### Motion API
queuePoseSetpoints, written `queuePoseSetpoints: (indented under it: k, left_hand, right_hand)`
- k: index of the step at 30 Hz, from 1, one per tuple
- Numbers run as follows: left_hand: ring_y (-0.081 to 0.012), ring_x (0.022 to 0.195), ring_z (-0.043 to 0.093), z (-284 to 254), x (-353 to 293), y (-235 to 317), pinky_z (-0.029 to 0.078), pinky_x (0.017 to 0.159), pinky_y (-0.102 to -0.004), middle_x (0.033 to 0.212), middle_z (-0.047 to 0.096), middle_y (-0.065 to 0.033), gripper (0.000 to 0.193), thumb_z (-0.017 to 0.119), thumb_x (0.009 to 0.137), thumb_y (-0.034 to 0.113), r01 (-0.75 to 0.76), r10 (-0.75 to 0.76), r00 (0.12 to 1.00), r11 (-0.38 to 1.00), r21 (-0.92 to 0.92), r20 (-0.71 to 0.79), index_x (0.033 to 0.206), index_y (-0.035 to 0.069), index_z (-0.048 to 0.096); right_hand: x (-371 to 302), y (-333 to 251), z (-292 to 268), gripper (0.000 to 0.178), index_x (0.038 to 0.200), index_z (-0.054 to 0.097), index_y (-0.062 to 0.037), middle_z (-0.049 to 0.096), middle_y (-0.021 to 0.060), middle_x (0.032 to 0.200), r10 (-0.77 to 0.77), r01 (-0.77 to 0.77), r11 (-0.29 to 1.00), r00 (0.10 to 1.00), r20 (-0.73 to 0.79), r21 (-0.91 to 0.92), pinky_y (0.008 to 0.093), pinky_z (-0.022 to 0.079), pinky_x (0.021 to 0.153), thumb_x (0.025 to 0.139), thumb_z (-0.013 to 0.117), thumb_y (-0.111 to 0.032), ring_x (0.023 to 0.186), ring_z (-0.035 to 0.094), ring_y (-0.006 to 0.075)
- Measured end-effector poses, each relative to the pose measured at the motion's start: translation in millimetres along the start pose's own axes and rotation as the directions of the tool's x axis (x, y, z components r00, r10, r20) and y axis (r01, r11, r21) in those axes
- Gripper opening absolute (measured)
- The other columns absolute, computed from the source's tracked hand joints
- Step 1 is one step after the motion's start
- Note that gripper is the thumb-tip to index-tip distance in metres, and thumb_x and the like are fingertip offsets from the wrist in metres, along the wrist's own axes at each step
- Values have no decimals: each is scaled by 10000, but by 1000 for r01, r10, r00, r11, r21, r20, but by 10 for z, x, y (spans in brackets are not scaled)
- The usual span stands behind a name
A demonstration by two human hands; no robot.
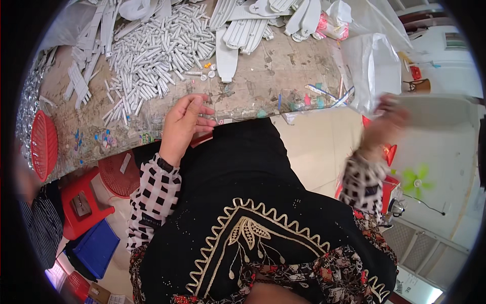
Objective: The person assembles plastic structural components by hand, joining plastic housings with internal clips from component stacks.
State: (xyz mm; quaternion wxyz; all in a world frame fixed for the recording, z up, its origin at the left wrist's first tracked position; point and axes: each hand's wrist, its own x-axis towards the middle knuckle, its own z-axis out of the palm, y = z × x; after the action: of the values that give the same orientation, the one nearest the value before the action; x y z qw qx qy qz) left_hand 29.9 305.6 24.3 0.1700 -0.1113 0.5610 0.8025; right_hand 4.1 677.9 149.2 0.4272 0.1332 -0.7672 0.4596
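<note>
My left hand (185, 124) is held over the near edge of the worktable, fingers loosely bent and apart, with nothing visible in it. Off to the right, past the table's corner, my right hand (387, 121) is raised and smeared by motion. A flat pale grey piece (440, 111), also blurred, juts out from its fingers and appears gripped. Beyond my left hand spreads a heap of small white plastic tubes (157, 50). Nearby, one white paddle-shaped plastic piece (226, 58) points toward me. Two small round white caps (203, 77) lie beside it.
More flat white plastic parts (248, 33) are stacked at the back, with long white strips (78, 83) on the left. A white plastic bag (372, 71) stands at the right corner. Around the table are a red basket (44, 144), red stool (83, 205), blue crate (96, 248) and another person's sleeve (43, 228).
</note>
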Motion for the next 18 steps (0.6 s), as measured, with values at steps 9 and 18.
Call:
queuePoseSetpoints:
  k: [9,18]
  left_hand:
    - [-147,723,644,-122,-4,-68,530,666,-244,905,633,-103,408,457,1005,341,-5,8,997,999,48,-75,1198,-10,533]
    - [-136,706,641,-35,32,-32,530,645,-247,884,643,-95,341,489,996,284,-12,15,999,998,69,-52,1180,5,558]
  right_hand:
    - [184,-634,422,300,802,548,-7,580,56,716,209,-198,977,961,181,-78,259,383,559,979,474,-238,604,476,101]
    - [-411,-64,301,310,990,545,-9,616,68,760,706,-568,706,517,485,-423,235,407,542,998,437,-300,593,517,111]
